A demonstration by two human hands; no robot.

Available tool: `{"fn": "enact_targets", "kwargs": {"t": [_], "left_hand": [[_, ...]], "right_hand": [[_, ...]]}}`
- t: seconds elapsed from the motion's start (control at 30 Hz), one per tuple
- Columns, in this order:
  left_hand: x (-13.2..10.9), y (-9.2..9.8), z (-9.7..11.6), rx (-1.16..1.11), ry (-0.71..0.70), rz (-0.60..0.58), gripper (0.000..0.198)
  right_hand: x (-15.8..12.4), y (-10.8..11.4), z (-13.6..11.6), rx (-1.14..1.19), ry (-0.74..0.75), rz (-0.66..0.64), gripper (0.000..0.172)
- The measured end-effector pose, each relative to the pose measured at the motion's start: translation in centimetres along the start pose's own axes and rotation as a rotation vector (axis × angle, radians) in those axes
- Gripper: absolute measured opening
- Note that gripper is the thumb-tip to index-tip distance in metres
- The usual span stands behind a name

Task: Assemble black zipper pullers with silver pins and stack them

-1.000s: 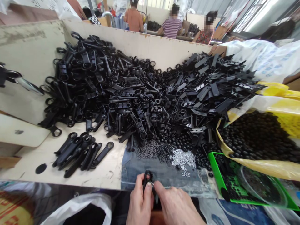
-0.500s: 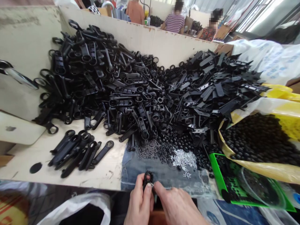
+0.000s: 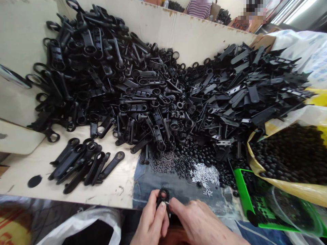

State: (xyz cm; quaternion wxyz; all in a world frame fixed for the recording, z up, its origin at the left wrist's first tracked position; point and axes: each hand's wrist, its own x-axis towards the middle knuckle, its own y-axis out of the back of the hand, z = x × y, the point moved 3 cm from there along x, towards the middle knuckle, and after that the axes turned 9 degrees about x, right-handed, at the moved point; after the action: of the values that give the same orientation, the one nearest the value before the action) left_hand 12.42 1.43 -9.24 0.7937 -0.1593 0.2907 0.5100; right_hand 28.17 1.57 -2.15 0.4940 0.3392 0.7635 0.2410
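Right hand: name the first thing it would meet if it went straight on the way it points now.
The black ringed part in the left hand, just off the fingers of the right hand; whether they already touch, I cannot tell.

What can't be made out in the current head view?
In the head view:
Lower end of the black part: hidden by the left hand.
Anything pinched by the right hand: too small, partly covered by that hand.
Contents of the white bag: too dark, cut off below.
Rest of the yellow bag: cut off by the right edge.
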Motion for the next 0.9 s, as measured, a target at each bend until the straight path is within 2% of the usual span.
{"fn": "enact_targets", "kwargs": {"t": [0.1, 0.23, 0.3, 0.4, 0.5, 0.6, 0.7, 0.8, 0.9], "left_hand": [[-0.1, 0.0, -0.3, 0.000, 0.013, 0.017, 0.064], [-0.3, 0.0, -0.5, 0.016, 0.003, 0.022, 0.064], [-0.3, 0.0, -0.4, 0.035, -0.008, 0.019, 0.064], [-0.4, 0.0, -0.3, 0.056, -0.020, 0.005, 0.062], [-0.4, 0.1, 0.1, 0.072, -0.039, 0.008, 0.059], [-0.3, 0.3, 0.5, 0.073, -0.053, 0.035, 0.056], [-0.3, 0.5, 1.0, 0.058, -0.056, 0.029, 0.054], [-0.3, 0.5, 1.3, 0.061, -0.077, -0.044, 0.050], [-0.3, 0.3, 1.4, 0.044, -0.090, -0.068, 0.051]], "right_hand": [[0.0, -0.6, 0.5, -0.005, 0.034, 0.005, 0.043], [0.0, -0.8, 0.9, 0.016, 0.059, 0.023, 0.036], [-0.1, -0.2, 0.8, 0.060, 0.055, 0.019, 0.031], [-0.2, 1.2, 0.2, 0.180, 0.044, -0.059, 0.028], [-0.3, 2.6, -0.2, 0.321, 0.040, -0.121, 0.013], [-0.3, 3.1, 0.2, 0.498, 0.034, -0.107, 0.029], [-0.4, 2.8, 0.8, 0.622, 0.019, -0.120, 0.032], [-0.3, 2.7, 0.9, 0.544, 0.053, -0.122, 0.029], [-0.2, 2.6, 0.5, 0.337, 0.063, -0.084, 0.025]]}}
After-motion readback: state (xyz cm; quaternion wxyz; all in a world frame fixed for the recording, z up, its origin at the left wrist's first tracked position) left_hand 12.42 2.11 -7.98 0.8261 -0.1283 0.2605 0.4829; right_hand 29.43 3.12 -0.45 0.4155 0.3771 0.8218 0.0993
